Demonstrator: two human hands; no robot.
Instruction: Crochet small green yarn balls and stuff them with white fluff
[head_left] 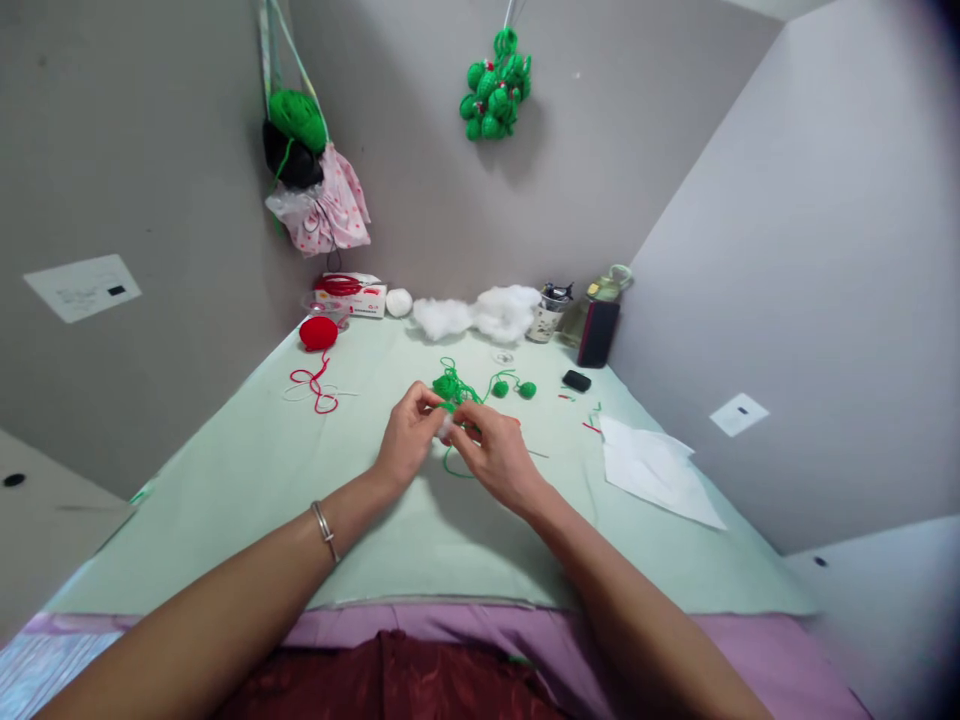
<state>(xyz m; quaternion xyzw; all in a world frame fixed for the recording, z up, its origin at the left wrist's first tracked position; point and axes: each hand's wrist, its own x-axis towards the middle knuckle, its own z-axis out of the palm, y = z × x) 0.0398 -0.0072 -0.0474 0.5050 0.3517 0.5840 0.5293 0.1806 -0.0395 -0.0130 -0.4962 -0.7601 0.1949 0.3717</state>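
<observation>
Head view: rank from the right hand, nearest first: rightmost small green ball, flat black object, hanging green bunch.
From the right hand:
1. Rightmost small green ball, just beyond it.
2. Flat black object, farther right.
3. Hanging green bunch, high up, farthest back.

One head-worn view. Looks forward and down from above the near edge of the worktop (427, 555), facing the far wall (420, 170). Wide framing: hands (501, 455) mid-frame, forearms (247, 590) in from near left and near right, left wall (150, 120) and right wall (832, 230) both in. Hands fairly near, far wall further back.
</observation>
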